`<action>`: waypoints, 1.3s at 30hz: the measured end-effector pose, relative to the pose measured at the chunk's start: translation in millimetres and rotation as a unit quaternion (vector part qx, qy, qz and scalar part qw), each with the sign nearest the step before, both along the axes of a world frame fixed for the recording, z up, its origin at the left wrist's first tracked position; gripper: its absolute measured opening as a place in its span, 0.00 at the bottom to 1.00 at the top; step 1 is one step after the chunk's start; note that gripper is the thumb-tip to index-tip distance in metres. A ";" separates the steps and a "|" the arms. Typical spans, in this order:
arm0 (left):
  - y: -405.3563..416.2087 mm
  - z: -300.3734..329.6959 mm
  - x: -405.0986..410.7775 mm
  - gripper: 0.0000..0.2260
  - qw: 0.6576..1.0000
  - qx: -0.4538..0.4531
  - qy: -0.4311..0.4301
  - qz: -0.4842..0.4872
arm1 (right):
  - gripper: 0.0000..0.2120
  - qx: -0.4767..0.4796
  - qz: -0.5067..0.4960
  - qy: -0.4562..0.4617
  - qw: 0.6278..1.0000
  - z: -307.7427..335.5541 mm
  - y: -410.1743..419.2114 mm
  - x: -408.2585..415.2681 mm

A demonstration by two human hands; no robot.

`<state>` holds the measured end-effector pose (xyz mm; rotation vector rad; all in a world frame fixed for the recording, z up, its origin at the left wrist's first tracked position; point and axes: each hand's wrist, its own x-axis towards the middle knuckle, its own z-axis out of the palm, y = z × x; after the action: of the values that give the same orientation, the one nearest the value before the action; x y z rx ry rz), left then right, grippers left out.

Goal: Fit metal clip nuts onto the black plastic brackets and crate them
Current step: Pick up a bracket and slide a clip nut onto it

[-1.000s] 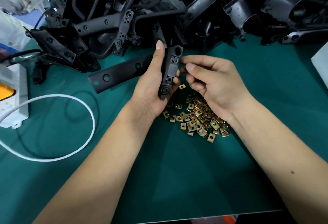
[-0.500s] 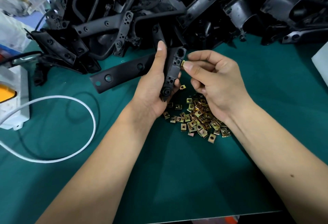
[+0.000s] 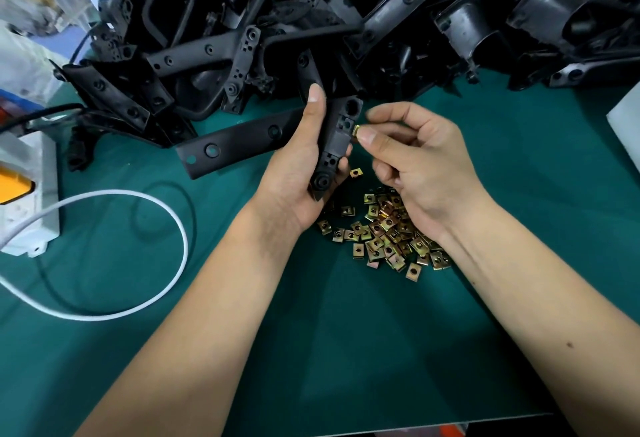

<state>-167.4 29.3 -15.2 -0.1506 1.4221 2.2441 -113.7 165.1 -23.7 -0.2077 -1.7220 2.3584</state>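
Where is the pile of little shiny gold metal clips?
The pile of gold metal clip nuts lies on the green mat, centre, under the right hand.

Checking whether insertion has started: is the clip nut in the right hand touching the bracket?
Touching. The head view shows the clip nut, pinched by the right hand, meeting the edge of the bracket held by the left hand, with no gap.

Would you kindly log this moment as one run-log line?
step: fitting clip nut | left hand: holds black bracket | right hand: pinches clip nut at bracket edge | loose nuts: on green mat
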 end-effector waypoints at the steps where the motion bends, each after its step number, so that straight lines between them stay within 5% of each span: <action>1: 0.1 -0.2 0.1 0.20 1.000 -0.001 0.003 -0.002 | 0.08 -0.002 -0.002 -0.002 1.000 0.0 -0.5 0.1; 23: 9.1 4.9 10.3 0.16 0.997 -0.058 0.050 0.013 | 0.09 -0.045 0.022 0.022 0.998 4.1 2.2 1.1; 39: 4.2 5.6 7.5 0.14 0.985 -0.101 0.127 0.061 | 0.08 0.092 0.056 -0.001 0.994 0.6 10.2 -4.1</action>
<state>-159.9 33.5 -9.7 -0.0162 1.8214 2.2764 -117.8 175.3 -23.1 -0.0836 -1.9867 2.2559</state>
